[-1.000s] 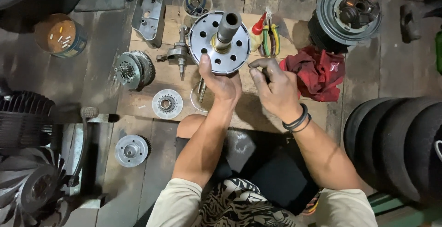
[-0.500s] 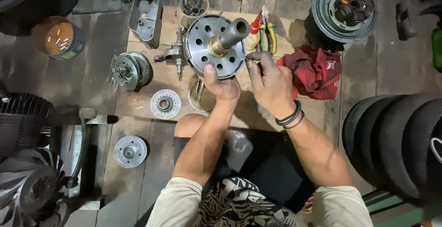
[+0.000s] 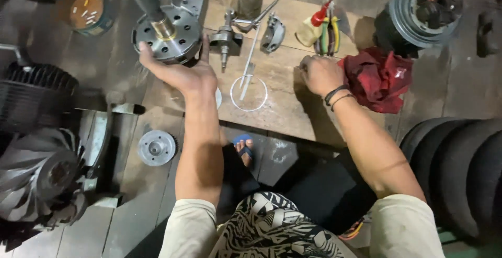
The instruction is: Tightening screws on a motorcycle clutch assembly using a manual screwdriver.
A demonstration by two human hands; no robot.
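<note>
The left hand [image 3: 180, 72], fingers spread, cups the perforated metal disc with its shaft [image 3: 166, 33] from 6 o'clock, off the wooden board's [image 3: 277, 98] left edge. The right hand [image 3: 320, 74] rests closed on the board, red rag [image 3: 379, 77] touching at 3 o'clock.

Dull metal disc [image 3: 168, 33] — worn wood board [image 3: 277, 85]
</note>
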